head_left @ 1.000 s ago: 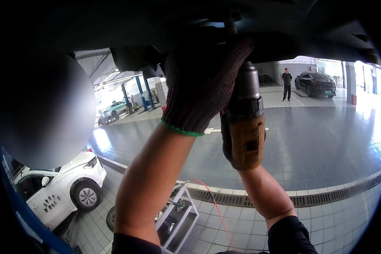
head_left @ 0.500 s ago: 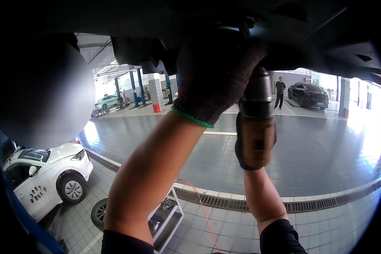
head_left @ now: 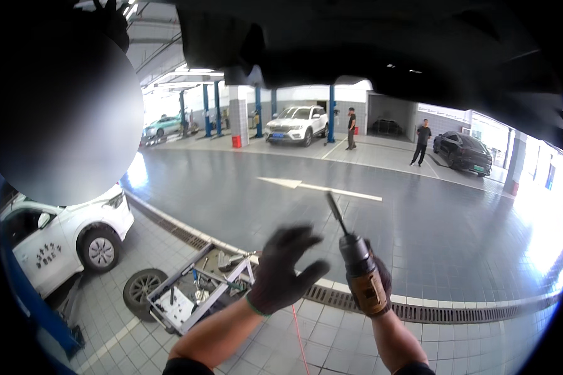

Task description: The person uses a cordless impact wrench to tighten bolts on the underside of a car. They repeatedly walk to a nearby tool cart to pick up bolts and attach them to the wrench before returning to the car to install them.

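Observation:
My right hand (head_left: 384,274), in a dark work glove, grips a power drill (head_left: 368,289) with a dark chuck and a brownish body. A long dark bit (head_left: 334,209) sticks up from the chuck, tilted left, touching nothing. To the left of the drill is my left hand (head_left: 280,270), in a dark glove with a green cuff edge. Its fingers are spread, slightly blurred, and nothing is in them. Above both hands stretches the dark underside of a vehicle (head_left: 381,62), whose details are lost in shadow.
A tool cart (head_left: 180,326) holding several tools stands below left, beside a loose wheel (head_left: 145,286). Further left are a white car (head_left: 56,240) and a blue post (head_left: 47,325). A floor drain (head_left: 469,314) and red hose (head_left: 299,340) lie below. Two people stand far off.
Both hands have come down from the vehicle's underside. My left hand has left the drill's front end and spread open. The drill's bit is in plain sight, and the view has shifted.

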`<state>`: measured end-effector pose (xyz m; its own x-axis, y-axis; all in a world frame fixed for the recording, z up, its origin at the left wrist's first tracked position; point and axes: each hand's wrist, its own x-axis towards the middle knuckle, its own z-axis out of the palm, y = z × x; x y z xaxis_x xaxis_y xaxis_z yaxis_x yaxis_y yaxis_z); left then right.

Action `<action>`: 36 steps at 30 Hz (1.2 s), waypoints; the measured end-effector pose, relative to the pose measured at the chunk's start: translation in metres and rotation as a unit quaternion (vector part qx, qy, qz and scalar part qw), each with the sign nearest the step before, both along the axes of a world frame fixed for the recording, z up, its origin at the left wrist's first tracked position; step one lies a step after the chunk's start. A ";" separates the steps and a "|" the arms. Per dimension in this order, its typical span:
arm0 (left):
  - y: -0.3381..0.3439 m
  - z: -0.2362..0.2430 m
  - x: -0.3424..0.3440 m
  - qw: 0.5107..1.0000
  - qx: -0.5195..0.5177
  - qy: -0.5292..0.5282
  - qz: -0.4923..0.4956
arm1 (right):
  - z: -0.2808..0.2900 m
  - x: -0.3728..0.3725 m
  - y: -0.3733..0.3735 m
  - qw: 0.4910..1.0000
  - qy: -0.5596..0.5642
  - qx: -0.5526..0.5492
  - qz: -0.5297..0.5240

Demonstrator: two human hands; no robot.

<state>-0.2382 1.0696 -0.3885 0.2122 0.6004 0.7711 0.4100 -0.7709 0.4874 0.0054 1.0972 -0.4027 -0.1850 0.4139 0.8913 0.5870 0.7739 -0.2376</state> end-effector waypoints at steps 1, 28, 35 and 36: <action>0.001 -0.065 -0.019 0.993 -0.110 0.012 0.039 | -0.023 -0.001 0.007 0.998 -0.047 0.028 -0.016; -0.256 -0.509 -0.292 0.526 -0.767 0.029 0.367 | -0.551 0.084 -0.093 0.448 -0.304 -0.838 -0.069; -0.137 -0.508 -0.448 0.597 -0.614 0.048 0.514 | -0.530 -0.026 -0.040 0.490 -0.292 -0.803 -0.172; -0.121 -0.508 -0.477 0.598 -0.597 0.060 0.531 | -0.512 -0.057 -0.031 0.490 -0.279 -0.806 -0.183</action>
<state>-0.7154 0.9485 -0.8964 -0.7669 0.5538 -0.3243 0.4473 0.8236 0.3487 -0.0515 1.0663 -0.9144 0.1351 0.5928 -0.7940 0.9375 -0.3358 -0.0912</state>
